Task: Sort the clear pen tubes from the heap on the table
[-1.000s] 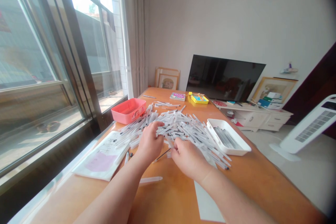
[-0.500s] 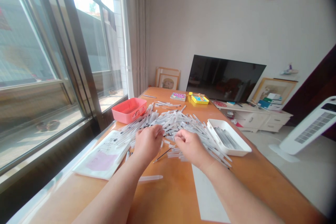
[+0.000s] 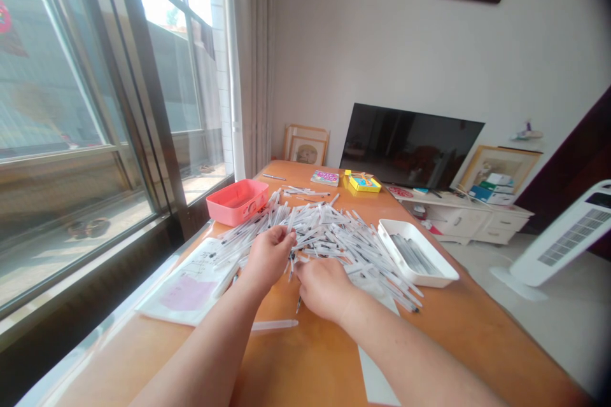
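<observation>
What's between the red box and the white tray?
In the head view, a big heap of whitish pen pieces lies between the red box and the white tray.

Bright daylight enters through the left-hand window, overexposed near its top. Vignetting blackens the right corners.

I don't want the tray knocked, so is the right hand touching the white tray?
Apart. The head view shows a plain gap, with loose pens lying between the right hand and the white tray.
</observation>
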The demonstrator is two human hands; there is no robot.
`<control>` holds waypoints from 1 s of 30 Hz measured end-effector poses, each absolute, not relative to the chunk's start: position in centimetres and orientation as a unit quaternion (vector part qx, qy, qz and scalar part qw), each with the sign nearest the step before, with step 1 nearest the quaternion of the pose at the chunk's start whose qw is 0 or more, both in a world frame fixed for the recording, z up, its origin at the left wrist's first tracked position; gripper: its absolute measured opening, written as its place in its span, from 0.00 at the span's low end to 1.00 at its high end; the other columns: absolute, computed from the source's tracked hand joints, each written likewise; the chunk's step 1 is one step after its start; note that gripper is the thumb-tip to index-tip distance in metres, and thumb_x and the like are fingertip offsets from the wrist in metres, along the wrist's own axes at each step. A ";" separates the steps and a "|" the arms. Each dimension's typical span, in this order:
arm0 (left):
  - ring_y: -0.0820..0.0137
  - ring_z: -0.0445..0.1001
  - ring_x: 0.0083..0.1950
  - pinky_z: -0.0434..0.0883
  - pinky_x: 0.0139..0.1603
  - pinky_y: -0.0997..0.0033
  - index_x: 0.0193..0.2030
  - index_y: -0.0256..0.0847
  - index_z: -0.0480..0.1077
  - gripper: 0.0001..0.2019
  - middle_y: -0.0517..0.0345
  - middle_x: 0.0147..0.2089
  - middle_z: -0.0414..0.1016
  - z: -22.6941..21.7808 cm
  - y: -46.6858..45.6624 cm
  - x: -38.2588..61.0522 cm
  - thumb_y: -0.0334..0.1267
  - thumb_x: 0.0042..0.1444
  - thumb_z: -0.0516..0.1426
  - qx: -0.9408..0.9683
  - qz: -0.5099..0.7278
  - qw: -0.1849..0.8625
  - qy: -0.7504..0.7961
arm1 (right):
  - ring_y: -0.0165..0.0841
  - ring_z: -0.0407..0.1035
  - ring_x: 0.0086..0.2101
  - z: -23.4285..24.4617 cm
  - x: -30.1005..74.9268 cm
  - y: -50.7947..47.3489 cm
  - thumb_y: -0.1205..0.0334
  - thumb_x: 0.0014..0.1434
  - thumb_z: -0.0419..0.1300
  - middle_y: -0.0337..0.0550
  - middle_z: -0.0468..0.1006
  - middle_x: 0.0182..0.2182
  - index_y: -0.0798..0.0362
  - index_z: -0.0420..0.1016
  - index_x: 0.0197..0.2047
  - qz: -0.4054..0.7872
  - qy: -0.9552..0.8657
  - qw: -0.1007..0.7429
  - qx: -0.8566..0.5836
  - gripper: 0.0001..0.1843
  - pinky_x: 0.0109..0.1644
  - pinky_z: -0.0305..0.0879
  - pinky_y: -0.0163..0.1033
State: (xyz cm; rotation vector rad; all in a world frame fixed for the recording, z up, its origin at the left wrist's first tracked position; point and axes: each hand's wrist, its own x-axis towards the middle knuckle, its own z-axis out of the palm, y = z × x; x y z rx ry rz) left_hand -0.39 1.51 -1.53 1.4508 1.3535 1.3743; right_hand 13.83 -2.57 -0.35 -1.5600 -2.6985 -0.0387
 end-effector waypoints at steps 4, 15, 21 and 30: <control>0.66 0.72 0.32 0.65 0.35 0.70 0.30 0.39 0.75 0.17 0.54 0.29 0.78 -1.6 1.6 -0.5 0.53 0.52 0.60 0.571 0.518 0.379 0.512 | 0.46 0.78 0.42 -0.5 13.6 -2.3 0.68 0.57 0.56 0.52 0.83 0.39 0.52 0.76 0.49 -0.010 -0.870 -0.002 -0.492 0.16 0.44 0.70 0.43; 0.70 0.68 0.30 0.62 0.33 0.71 0.30 0.38 0.73 0.18 0.55 0.29 0.77 -1.7 1.6 -0.5 0.54 0.55 0.59 0.570 0.503 0.395 0.515 | 0.42 0.78 0.40 0.5 15.1 -2.0 0.68 0.59 0.54 0.48 0.83 0.39 0.49 0.74 0.53 -0.015 -0.855 0.061 -0.515 0.19 0.42 0.64 0.40; 0.71 0.67 0.29 0.60 0.31 0.72 0.31 0.39 0.74 0.18 0.56 0.30 0.77 -1.0 0.8 0.1 0.54 0.56 0.58 0.585 0.466 0.427 0.508 | 0.37 0.75 0.35 0.8 18.2 -1.1 0.64 0.62 0.53 0.42 0.81 0.32 0.48 0.76 0.44 0.058 -0.775 0.282 -0.563 0.12 0.39 0.62 0.37; 0.68 0.71 0.34 0.65 0.38 0.70 0.33 0.39 0.75 0.16 0.54 0.33 0.80 -0.5 -0.8 1.3 0.52 0.56 0.58 0.647 0.350 0.502 0.456 | 0.32 0.72 0.25 0.4 21.1 0.1 0.53 0.56 0.63 0.40 0.80 0.31 0.51 0.59 0.68 0.345 -0.530 0.609 -0.478 0.39 0.30 0.67 0.37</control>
